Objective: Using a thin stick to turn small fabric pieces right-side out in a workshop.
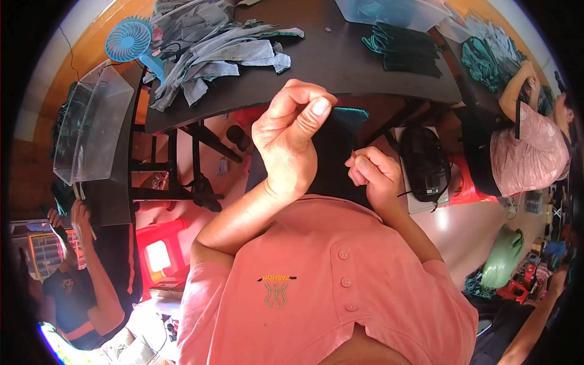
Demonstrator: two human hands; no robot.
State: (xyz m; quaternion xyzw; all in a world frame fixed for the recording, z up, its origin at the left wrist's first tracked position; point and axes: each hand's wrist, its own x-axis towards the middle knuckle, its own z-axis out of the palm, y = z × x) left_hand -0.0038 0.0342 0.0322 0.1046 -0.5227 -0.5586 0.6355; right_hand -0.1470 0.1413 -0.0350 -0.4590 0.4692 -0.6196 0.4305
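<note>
The dark fabric piece (337, 152) hangs between both hands just below the desk (340, 67) edge; left hand (289, 137) pinches its top corner, right hand (372, 173) pinches something thin, perhaps a needle, which could prick fingers if the cloth slips

**Bright, even light under a heavy fisheye bend**

Soft daylight-like light fills the scene, with no hard shadows on the left hand (291, 137) or right hand (372, 173). The dark table (340, 61) carries a dull sheen, and the clear plastic bins (91, 125) at left show pale glare. A white patch burns out at the lower left rim. Straight edges bow strongly toward the black circular border, where people at the sides look stretched. The pink shirt (322, 286) close below is slightly soft; colours run warm and saturated
</note>
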